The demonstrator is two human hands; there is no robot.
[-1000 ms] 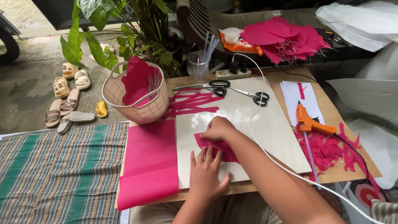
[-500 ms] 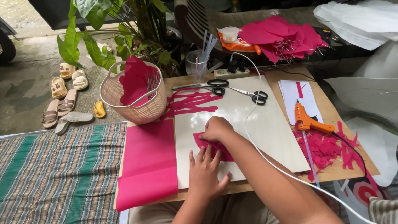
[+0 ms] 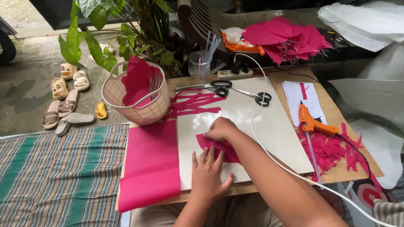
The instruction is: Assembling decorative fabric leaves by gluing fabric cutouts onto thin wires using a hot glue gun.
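A small pink paper piece lies flat on the white board, near that board's front edge and left of its middle. The left hand lies spread and flat on the piece's near part, fingers apart, pressing rather than gripping. The right hand is curled over the piece's far left corner, fingertips pinched down on its edge. Bare board stretches to the right and beyond the hands, crossed by a white cord. Just left of the board, a large pink sheet runs to the table's front edge. Pink strips and two pairs of scissors lie at the board's far edge, beside a cream basket. Off the board's right edge rest an orange glue gun and pink scraps.
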